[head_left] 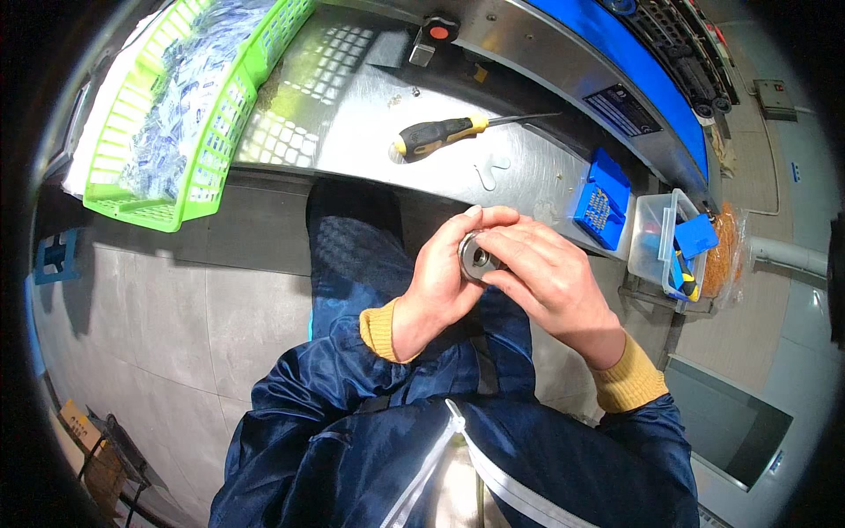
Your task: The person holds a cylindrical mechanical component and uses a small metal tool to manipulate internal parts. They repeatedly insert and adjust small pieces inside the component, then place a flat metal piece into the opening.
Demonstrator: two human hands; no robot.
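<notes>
Between my two hands, above my lap, is a small round metal part (475, 257) with a hole in its middle. My left hand (437, 275) curls round it from the left. From the right, the fingers and thumb of my right hand (547, 268) close on the same part. Beyond my hands, a black and yellow screwdriver (437, 135) lies on the steel work surface (352, 163), its shaft pointing right. A small flat Y-shaped piece (491, 171) lies just in front of it.
A green basket (216, 167) of small clear and blue packets stands at the left. At the right are an open blue case (605, 201) of small bits and a clear plastic box (653, 231) with tools. A metal machine edge (563, 75) borders the back.
</notes>
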